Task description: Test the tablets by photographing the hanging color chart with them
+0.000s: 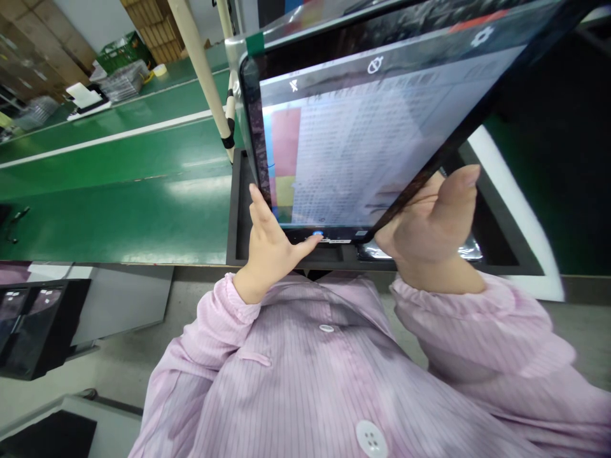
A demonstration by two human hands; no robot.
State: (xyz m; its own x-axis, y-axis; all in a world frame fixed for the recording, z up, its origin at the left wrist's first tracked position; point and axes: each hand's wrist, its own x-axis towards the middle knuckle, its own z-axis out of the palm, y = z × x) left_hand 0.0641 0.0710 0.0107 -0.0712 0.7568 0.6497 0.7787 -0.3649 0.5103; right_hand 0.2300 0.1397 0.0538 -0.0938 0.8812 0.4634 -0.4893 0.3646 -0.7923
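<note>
A large black-framed touchscreen display point(363, 146) is tilted up in front of me, its screen lit with icons, coloured blocks and rows of small text. Clear film and green tape show along its top edge. My left hand point(270, 245) grips the lower left corner, thumb on the bottom bezel and fingers along the side. My right hand point(429, 222) is at the lower right edge, its thumb sticking up and its other fingers partly hidden behind the display. Below lies a dark foam tray point(238, 216), with a shiny wrapped item point(375, 252) in it.
A green workbench point(119, 222) runs off to the left, with a cream pole point(203, 70) behind the display. Farther back are a green crate point(125, 52) and stacked cartons point(153, 28). A black-framed unit point(42, 324) stands at lower left. White foam point(520, 216) lies at right.
</note>
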